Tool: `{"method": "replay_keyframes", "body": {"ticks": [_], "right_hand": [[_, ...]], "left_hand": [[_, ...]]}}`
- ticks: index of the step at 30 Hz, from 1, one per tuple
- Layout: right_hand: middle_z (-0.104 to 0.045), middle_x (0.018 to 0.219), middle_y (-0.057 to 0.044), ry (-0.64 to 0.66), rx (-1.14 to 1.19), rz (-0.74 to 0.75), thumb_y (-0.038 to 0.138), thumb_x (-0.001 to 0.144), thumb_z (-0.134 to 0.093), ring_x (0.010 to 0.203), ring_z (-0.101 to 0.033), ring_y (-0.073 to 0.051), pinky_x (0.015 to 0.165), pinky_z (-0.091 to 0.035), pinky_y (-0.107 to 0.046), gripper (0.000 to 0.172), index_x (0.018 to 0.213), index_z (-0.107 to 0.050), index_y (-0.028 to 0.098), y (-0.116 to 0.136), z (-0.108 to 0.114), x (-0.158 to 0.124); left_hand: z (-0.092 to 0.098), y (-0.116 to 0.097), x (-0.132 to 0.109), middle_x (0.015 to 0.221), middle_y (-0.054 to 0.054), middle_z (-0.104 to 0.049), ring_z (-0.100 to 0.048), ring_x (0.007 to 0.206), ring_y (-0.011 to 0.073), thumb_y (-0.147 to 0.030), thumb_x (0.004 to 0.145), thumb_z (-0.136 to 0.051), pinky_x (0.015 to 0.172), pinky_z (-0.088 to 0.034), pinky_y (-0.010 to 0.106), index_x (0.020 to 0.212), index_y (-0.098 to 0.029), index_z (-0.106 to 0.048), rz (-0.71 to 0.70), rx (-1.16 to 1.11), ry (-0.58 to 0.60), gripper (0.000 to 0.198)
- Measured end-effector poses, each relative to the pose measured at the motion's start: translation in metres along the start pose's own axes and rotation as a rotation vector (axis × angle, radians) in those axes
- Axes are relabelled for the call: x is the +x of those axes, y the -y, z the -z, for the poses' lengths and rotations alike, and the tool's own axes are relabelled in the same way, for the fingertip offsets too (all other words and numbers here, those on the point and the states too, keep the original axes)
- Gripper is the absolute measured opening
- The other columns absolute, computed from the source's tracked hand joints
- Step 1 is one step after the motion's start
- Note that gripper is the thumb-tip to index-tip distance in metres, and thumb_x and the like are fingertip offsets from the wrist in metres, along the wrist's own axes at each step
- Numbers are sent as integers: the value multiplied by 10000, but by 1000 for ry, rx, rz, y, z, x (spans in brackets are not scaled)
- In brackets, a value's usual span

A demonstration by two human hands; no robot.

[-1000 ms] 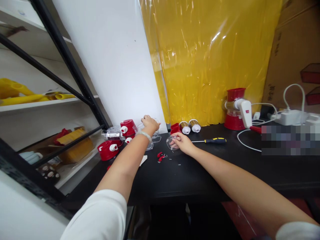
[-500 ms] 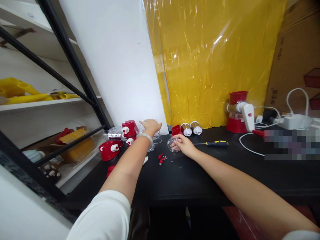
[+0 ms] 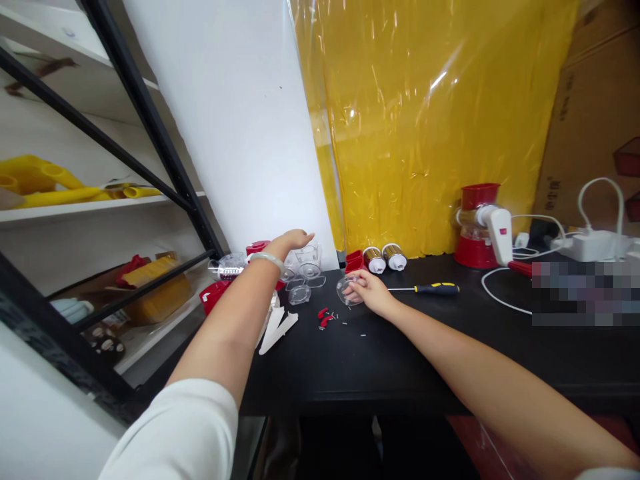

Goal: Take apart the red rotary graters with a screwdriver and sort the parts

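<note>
My right hand (image 3: 367, 292) is closed on a clear plastic round part (image 3: 345, 288), held low over the black table. My left hand (image 3: 296, 239) reaches over the group of parts at the back left; one digit stretches out to the right and the others are mostly hidden. Clear plastic housings (image 3: 307, 261) stand just below and right of it, with a small clear ring-like part (image 3: 299, 295) in front. Red plastic parts (image 3: 213, 295) and a clear part with a metal grater drum (image 3: 231, 270) lie left of my left arm, partly covered by it.
Small red pieces (image 3: 326, 320) and several screws (image 3: 345, 323) lie mid-table, near white handle-like pieces (image 3: 277, 330). Farther back are two metal drums (image 3: 395, 257), a red part (image 3: 355, 261) and a screwdriver (image 3: 437, 289). An assembled red grater (image 3: 475, 252) stands right, by white cables (image 3: 493, 287).
My left hand has shifted slightly left and back, uncovering the clear housings and white pieces while covering more red parts. My right hand keeps the clear part in nearly the same place.
</note>
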State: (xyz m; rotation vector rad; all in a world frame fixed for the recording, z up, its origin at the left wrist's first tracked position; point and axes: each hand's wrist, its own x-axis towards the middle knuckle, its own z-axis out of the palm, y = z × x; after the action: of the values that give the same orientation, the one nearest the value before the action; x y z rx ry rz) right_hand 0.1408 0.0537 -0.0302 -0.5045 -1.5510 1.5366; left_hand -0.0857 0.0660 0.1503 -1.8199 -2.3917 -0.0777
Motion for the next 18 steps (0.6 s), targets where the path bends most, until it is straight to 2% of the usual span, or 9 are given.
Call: {"method": "replay_keyframes", "body": {"ticks": [3,7,9,14,18], "right_hand": [[-697,680,12,6,-2,3,289,780,-674,579,-700,-145,552,-560,-259,252,983,-555,200,-1,0,0],[-702,686,7,10,-1,2,265,788,-662,580,-700,-140,549,-557,-251,238,989,-557,193,-1,1,0],[-702,684,6,7,-1,1,258,788,-663,578,-699,-138,538,-551,-239,235,987,-560,190,-2,1,0],[-700,679,10,5,-6,-4,260,797,-657,579,-702,-141,546,-562,-249,231,993,-554,193,-4,1,0],[-699,679,10,16,-14,-15,247,802,-651,581,-704,-146,567,-571,-266,230,999,-546,190,-4,1,1]], "left_hand": [[8,8,-7,1227,91,-684,-635,1107,217,-444,894,-461,939,-441,262,1169,-191,-685,-47,42,18,436],[14,15,-16,1161,94,-715,-645,1087,234,-317,817,-596,957,-441,268,1064,-196,-735,-11,117,4,308],[13,17,-19,1149,133,-713,-640,1103,272,-334,778,-648,964,-449,302,1040,-168,-739,41,148,-15,323],[4,22,-19,1174,236,-674,-636,1106,354,-472,752,-652,899,-503,384,1107,-87,-689,191,157,-57,525],[-5,24,-13,985,206,-737,-719,863,287,-486,723,-675,755,-546,314,1026,-74,-706,221,88,23,513]]}}
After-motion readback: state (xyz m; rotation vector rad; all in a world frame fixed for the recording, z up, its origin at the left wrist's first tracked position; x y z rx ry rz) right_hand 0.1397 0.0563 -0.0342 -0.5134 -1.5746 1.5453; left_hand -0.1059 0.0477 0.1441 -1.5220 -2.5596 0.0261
